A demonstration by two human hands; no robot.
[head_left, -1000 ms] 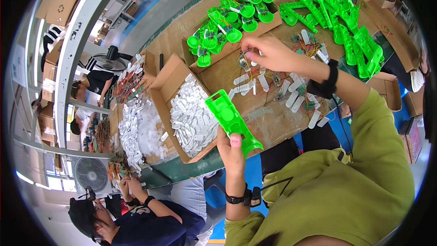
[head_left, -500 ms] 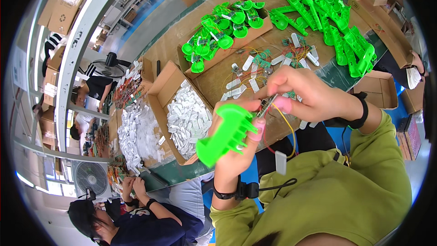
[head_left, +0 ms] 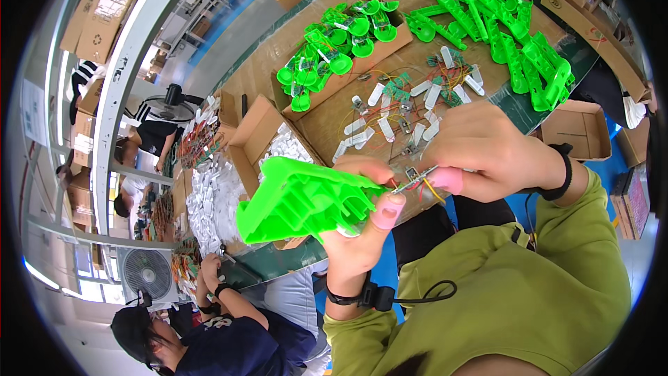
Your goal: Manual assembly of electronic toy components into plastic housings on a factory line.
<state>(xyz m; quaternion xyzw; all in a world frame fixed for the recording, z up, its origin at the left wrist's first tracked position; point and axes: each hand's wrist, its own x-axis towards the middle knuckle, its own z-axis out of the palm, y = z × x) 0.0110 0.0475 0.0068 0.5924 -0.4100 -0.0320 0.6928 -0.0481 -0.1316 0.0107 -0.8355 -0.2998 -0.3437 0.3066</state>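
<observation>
My left hand (head_left: 358, 247) is closed round a bright green plastic shell (head_left: 303, 198), its ribbed hollow inside showing. A pink finger cot (head_left: 387, 212) covers my left thumb. Just right of the shell, my right hand (head_left: 480, 143) pinches a small circuit board (head_left: 416, 179) edge-on between its fingers, one of them in a pink cot. Red and yellow wires come off the board. Its near end meets my left fingertips, and I cannot tell whether it touches the shell. Beyond my hands lie loose white plastic pieces (head_left: 386, 129) and green circuit boards (head_left: 399, 90) with wires.
A carton (head_left: 362, 66) of green shells with wired boards stands at the back. More green shells (head_left: 536, 69) are heaped at the back right. Left, a carton (head_left: 254, 129) holds white pieces, beside another white heap (head_left: 212, 198). A co-worker (head_left: 229, 327) sits at the lower left.
The green shell has swung to the left and turned, so its ribbed inside shows more. My right hand has lowered slightly with the board. The white piece that dangled on a wire is no longer visible.
</observation>
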